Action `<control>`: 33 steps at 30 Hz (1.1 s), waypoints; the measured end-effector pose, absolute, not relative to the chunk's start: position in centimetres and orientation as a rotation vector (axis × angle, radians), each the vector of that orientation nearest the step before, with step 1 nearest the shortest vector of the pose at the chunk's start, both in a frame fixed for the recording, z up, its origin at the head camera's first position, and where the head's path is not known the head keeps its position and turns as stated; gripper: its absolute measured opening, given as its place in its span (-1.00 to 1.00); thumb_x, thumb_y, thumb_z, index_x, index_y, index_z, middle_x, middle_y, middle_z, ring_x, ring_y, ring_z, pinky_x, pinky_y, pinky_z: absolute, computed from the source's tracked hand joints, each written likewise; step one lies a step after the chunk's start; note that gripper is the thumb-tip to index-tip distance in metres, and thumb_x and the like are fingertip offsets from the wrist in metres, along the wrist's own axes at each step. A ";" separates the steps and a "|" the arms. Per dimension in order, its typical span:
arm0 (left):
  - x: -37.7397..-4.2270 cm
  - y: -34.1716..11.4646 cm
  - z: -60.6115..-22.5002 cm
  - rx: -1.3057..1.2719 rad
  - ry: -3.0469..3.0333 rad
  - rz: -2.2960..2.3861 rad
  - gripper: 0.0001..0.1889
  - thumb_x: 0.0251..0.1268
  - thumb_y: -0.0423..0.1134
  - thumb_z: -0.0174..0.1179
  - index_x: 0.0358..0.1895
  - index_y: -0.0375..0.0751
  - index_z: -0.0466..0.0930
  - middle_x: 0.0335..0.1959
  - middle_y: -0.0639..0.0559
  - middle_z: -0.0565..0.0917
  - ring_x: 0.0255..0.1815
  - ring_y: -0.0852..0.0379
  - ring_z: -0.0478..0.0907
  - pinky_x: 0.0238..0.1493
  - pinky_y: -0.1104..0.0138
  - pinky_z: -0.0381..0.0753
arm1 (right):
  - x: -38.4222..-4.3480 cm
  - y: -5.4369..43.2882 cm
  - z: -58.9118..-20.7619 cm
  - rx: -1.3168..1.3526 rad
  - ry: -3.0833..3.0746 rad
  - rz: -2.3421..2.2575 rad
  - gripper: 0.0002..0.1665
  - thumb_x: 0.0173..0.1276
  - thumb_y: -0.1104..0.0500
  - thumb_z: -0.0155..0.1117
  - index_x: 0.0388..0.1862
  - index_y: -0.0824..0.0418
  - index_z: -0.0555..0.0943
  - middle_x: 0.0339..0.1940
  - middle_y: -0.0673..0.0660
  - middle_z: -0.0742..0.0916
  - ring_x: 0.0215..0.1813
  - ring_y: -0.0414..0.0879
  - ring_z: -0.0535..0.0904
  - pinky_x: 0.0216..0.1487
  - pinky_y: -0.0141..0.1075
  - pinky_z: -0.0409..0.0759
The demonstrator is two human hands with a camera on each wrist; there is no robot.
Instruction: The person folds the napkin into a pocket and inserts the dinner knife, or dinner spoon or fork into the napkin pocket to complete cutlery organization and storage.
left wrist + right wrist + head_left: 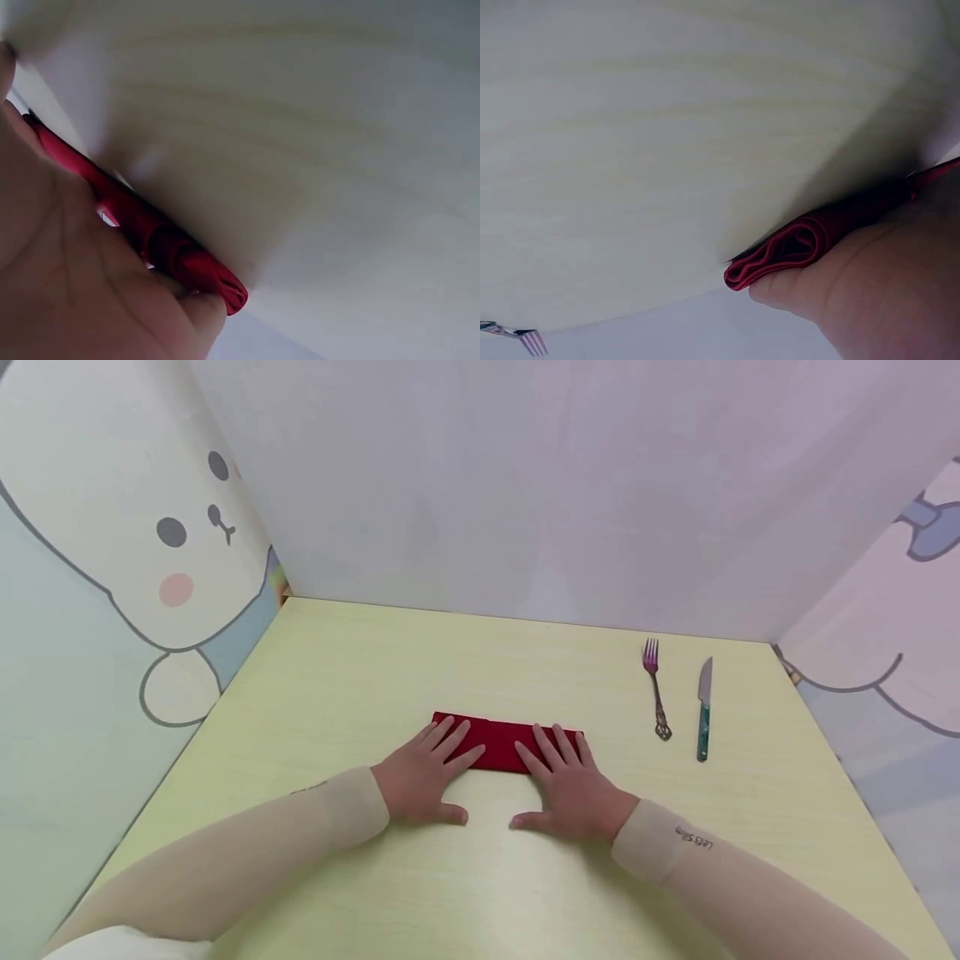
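A red cloth (498,745), folded into a narrow strip, lies crosswise on the table in the head view. My left hand (423,774) rests with spread, straight fingers on its left end, thumb off the cloth on the tabletop side. On the right end my right hand (573,787) lies the same way, fingers fanned out. In the left wrist view the cloth's end (217,281) shows bunched layers under the fingers. The right wrist view shows rolled, stacked layers at the other cloth end (780,251), with fingers over it.
To the right on the pale yellow table (360,668) lie a fork (656,689) with an ornate handle and, beside it, a knife (704,710) with a teal handle. A pale curtain-like wall (510,493) stands behind the table, with cartoon-printed panels at both sides.
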State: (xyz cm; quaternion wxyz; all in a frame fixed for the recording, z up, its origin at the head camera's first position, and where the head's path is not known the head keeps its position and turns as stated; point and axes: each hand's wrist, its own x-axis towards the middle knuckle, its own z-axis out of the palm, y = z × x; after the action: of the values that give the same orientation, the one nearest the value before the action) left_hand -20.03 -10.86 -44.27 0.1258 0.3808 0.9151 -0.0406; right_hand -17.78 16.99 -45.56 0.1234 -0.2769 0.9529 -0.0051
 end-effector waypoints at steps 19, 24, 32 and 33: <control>-20.9 -10.7 -44.0 1.055 2.644 -0.113 0.08 0.22 0.54 0.13 0.70 0.10 -0.01 0.70 -0.13 -0.05 0.68 -0.22 -0.19 0.63 0.00 -0.15 | -18.7 17.1 -44.9 -0.767 2.743 -0.067 0.25 0.31 -0.66 -0.02 0.73 0.05 0.04 0.72 0.26 0.02 0.67 0.37 -0.23 0.54 0.36 -0.24; -21.9 -11.3 -44.0 1.133 2.617 -0.109 0.00 0.28 0.50 0.11 0.68 0.07 0.09 0.68 -0.13 0.03 0.68 -0.19 -0.12 0.62 0.01 -0.09 | -17.7 17.2 -45.2 -0.772 2.780 -0.013 0.24 0.33 -0.65 -0.04 0.71 0.09 0.08 0.71 0.27 0.06 0.67 0.36 -0.17 0.58 0.27 -0.14; -24.5 -14.1 -42.6 1.422 2.569 -0.054 -0.53 0.56 -0.10 0.15 0.46 -0.01 0.51 0.53 -0.03 0.39 0.58 -0.07 0.22 0.53 0.11 0.23 | -15.1 18.1 -44.9 -0.862 2.829 0.024 0.18 0.35 -0.59 0.06 0.67 0.15 0.20 0.65 0.29 0.23 0.64 0.34 0.04 0.57 0.17 0.08; -24.6 -14.4 -42.5 1.435 2.558 -0.050 -0.53 0.56 -0.16 0.15 0.46 -0.01 0.51 0.53 -0.03 0.39 0.58 -0.07 0.22 0.53 0.11 0.25 | -15.0 18.2 -44.8 -0.883 2.832 0.024 0.16 0.36 -0.57 0.07 0.66 0.16 0.22 0.64 0.30 0.25 0.63 0.35 0.07 0.57 0.17 0.10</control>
State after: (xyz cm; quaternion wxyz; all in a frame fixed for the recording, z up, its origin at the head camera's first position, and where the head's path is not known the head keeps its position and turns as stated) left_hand -24.58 -14.36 -42.53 0.1037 0.4866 0.8673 -0.0170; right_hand -15.00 18.16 -44.84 0.0875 -0.2964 0.9510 0.0081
